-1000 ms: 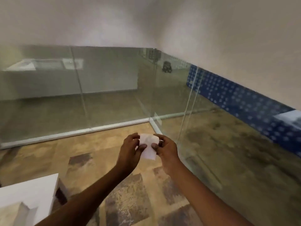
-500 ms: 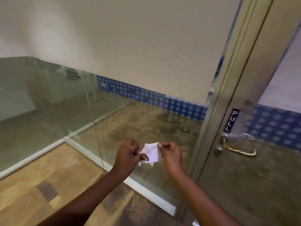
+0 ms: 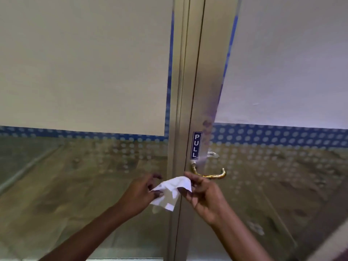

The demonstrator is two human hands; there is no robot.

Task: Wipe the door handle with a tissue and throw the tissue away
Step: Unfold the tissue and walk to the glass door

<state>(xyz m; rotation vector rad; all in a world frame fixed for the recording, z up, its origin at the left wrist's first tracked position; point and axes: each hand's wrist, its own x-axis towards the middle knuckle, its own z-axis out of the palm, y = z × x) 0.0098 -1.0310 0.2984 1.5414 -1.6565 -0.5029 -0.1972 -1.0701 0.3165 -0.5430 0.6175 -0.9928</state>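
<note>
A crumpled white tissue (image 3: 172,191) hangs between my two hands, partly unfolded. My left hand (image 3: 139,194) pinches its left edge and my right hand (image 3: 203,194) grips its right edge. Just above and to the right of my right hand is the brass door handle (image 3: 212,175), a curved lever on the metal door stile (image 3: 202,91). My right fingers lie close under the handle's inner end, and I cannot tell whether they touch it. A blue PULL label (image 3: 196,145) sits above the handle.
The door and the panel to its left are glass with frosted upper parts and a blue dotted band (image 3: 282,134). A metal frame post (image 3: 176,110) stands left of the door edge. Brown patterned floor (image 3: 75,185) shows through the lower glass.
My view has swung right from the glass corner to face the door. Both hands have kept hold of the tissue, which has opened out, and they now sit just below the handle.
</note>
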